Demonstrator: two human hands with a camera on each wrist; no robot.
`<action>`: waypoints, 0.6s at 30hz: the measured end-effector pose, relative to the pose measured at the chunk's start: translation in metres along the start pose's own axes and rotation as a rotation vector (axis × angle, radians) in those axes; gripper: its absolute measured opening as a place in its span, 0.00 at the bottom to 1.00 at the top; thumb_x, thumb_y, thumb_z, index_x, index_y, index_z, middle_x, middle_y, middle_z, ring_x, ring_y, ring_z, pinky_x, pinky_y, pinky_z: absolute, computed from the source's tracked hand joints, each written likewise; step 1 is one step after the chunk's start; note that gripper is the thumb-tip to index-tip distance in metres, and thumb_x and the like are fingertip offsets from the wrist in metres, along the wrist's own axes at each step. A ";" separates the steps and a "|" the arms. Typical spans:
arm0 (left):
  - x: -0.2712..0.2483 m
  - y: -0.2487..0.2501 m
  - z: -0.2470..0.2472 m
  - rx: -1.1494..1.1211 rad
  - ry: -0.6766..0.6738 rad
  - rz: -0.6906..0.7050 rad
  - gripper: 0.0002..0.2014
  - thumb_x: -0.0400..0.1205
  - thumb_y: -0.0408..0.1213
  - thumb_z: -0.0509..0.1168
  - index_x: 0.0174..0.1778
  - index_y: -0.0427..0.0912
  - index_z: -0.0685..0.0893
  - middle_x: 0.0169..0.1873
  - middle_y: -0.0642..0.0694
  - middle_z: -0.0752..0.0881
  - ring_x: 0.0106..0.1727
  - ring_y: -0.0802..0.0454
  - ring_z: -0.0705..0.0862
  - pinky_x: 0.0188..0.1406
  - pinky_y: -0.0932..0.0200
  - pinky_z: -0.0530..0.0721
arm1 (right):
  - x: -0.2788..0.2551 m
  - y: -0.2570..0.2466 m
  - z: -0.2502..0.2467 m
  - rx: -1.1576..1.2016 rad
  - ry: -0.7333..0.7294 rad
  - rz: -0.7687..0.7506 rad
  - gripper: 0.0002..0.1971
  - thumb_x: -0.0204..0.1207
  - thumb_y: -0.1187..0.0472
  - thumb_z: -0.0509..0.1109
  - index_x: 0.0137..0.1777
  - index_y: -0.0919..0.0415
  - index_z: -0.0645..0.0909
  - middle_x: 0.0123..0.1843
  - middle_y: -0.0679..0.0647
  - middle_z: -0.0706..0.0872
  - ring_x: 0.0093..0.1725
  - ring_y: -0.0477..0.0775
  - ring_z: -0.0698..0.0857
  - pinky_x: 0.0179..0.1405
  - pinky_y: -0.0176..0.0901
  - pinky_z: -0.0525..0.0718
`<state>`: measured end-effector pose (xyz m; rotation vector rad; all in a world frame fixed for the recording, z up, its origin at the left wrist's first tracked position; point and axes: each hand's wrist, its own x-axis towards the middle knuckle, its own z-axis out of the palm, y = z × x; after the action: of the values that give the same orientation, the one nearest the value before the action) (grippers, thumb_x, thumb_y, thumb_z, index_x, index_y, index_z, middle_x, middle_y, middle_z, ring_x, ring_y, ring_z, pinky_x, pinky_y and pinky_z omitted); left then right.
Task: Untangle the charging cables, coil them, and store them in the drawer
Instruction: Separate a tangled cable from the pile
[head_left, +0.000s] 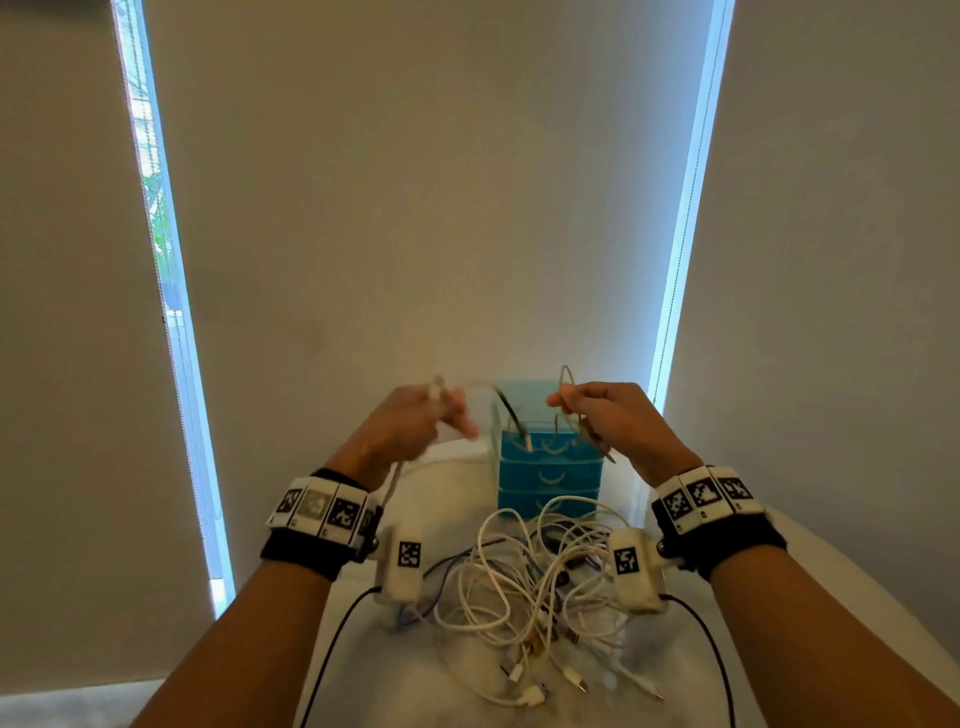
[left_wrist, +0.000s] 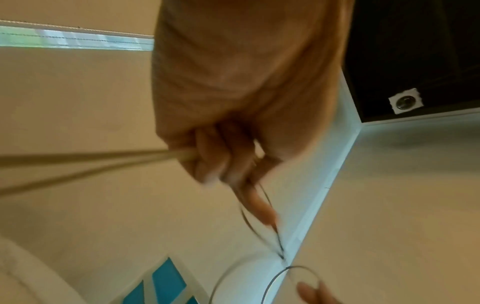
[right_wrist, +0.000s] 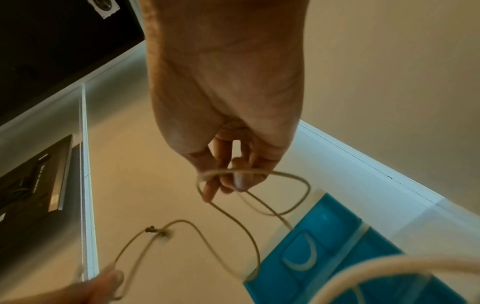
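Note:
Both hands are raised above the table, level with the blue drawer unit (head_left: 550, 470). My left hand (head_left: 423, 418) grips a pale cable (left_wrist: 91, 158), blurred by motion, whose end trails down toward my wrist. My right hand (head_left: 602, 410) pinches loops of the same thin cable (right_wrist: 249, 207), which hang in front of the unit's top drawer. The cable spans the gap between my hands. A tangled pile of white and dark charging cables (head_left: 535, 587) lies on the white table (head_left: 363, 670) below my wrists, with several plugs at its near edge.
The blue three-drawer unit stands at the table's far edge against roller blinds (head_left: 415, 208); its drawers look closed. Bright window strips (head_left: 171, 312) flank the blinds. Black wires from the wrist cameras (head_left: 337, 634) run down over the table.

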<state>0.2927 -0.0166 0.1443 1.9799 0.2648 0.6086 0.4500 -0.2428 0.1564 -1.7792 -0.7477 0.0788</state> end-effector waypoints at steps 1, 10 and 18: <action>0.008 -0.003 -0.006 -0.004 0.235 0.026 0.18 0.96 0.44 0.59 0.57 0.41 0.94 0.53 0.51 0.95 0.49 0.58 0.90 0.49 0.54 0.81 | 0.001 -0.004 0.001 0.029 0.027 -0.033 0.13 0.93 0.52 0.68 0.58 0.55 0.94 0.41 0.57 0.89 0.35 0.50 0.80 0.34 0.38 0.82; 0.013 -0.016 0.013 0.141 0.418 -0.063 0.33 0.97 0.48 0.50 0.93 0.37 0.48 0.51 0.50 0.97 0.50 0.51 0.91 0.58 0.48 0.86 | 0.000 -0.019 0.036 -0.008 -0.222 -0.045 0.15 0.94 0.54 0.65 0.61 0.61 0.92 0.51 0.59 0.94 0.47 0.52 0.89 0.38 0.37 0.87; -0.001 -0.004 0.022 -0.046 0.144 -0.058 0.30 0.82 0.77 0.63 0.59 0.53 0.89 0.39 0.50 0.85 0.37 0.55 0.79 0.37 0.56 0.78 | -0.009 -0.010 0.044 -0.237 -0.351 0.070 0.19 0.96 0.48 0.59 0.59 0.51 0.91 0.28 0.49 0.75 0.25 0.46 0.75 0.30 0.39 0.78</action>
<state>0.3041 -0.0321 0.1319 1.8803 0.3915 0.7147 0.4202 -0.2088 0.1466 -2.0459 -0.9766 0.3702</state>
